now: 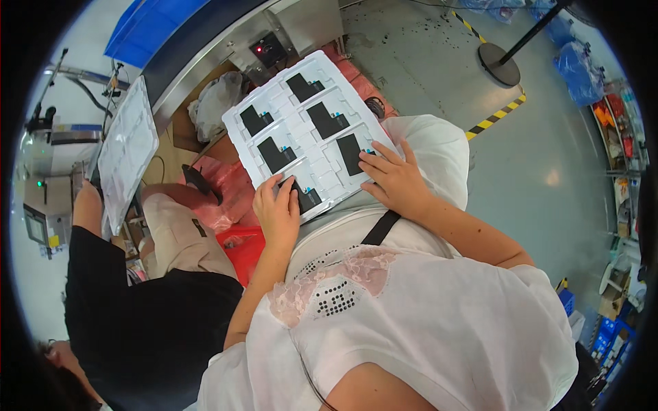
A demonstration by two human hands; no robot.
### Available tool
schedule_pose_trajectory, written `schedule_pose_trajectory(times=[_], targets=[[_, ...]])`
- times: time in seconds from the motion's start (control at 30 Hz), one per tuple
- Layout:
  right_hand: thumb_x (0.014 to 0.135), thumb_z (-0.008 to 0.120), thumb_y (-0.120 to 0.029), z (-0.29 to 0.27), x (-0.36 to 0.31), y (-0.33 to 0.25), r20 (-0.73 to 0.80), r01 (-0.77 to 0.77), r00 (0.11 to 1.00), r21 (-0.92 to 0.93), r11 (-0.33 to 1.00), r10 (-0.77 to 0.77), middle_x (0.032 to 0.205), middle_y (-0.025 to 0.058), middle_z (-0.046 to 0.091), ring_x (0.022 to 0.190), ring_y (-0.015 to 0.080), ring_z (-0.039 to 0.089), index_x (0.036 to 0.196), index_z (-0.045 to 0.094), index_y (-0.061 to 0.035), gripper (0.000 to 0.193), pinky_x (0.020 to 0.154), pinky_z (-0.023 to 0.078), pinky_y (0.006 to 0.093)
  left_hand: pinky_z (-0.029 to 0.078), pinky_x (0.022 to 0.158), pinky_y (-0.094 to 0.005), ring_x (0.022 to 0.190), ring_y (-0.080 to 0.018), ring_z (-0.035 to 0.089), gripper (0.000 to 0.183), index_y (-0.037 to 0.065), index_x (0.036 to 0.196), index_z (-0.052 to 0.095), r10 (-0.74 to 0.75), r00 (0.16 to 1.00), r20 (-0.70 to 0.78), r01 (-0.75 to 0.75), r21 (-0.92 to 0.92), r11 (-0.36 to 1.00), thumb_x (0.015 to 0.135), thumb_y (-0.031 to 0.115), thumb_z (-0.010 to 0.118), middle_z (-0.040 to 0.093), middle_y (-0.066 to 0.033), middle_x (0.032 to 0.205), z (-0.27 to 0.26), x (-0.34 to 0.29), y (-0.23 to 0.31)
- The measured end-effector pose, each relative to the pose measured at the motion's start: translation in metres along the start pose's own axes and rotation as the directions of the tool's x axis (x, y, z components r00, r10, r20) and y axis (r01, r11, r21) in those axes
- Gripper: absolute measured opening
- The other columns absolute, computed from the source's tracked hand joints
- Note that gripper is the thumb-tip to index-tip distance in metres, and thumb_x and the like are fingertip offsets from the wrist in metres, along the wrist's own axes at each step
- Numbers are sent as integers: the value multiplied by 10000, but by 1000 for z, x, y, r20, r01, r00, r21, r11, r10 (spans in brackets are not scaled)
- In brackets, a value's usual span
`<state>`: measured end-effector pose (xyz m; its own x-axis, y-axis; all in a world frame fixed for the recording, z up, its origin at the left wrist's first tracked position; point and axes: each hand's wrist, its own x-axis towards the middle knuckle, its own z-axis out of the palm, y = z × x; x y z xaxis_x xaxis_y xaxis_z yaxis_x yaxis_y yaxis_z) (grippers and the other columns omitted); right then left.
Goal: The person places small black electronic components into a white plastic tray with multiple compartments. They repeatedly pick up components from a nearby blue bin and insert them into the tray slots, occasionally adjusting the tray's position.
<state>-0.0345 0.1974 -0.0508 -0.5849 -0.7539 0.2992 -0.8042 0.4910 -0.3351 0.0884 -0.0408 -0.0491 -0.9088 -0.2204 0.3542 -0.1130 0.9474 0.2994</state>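
Note:
A white moulded plastic tray (pixel 314 147) lies tilted across my lap. Several thin black rectangular pieces (pixel 277 155) with small blue tabs sit in its pockets, in two columns. My left hand (pixel 278 212) rests at the tray's near left corner, fingers apart and touching the black piece (pixel 310 199) in that pocket, partly covering it. Over the near right pocket lies my right hand (pixel 401 179), fingers spread across the tray's edge and the end of the black piece (pixel 349 153) there. Neither hand visibly grips a piece.
To my left a co-worker in black (pixel 157 335) holds another white tray (pixel 129 154) upright by a metal-edged workbench. A blue bin (pixel 147 31) stands on the bench. Red plastic sheeting (pixel 223 181) lies below. A pole base (pixel 499 65) and striped floor tape (pixel 497 118) are far right.

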Motion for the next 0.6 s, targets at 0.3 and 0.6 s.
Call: schedule_pose_trajectory(times=[0.3,0.6], targets=[[815,667,-249,1,-16,3,-203,-51,975,204,978,93,1278,14,548,1313,218,378,1050,670,-112,272,1069,224,579,316,1061,-456,1300,-322,367,899,-47,1397,276,-812,578,80,411,-888,206,857,636,504,351,-204,1409,-59,80,-60],[852,629,-243,14,1,21,-75,125,991,274,953,-108,1210,1,604,1303,215,398,988,676,-94,207,1077,216,563,422,984,-562,1244,-363,438,385,18,1258,412,-827,457,326,-181,-877,-445,949,228,508,470,-150,1310,-97,160,-213]])
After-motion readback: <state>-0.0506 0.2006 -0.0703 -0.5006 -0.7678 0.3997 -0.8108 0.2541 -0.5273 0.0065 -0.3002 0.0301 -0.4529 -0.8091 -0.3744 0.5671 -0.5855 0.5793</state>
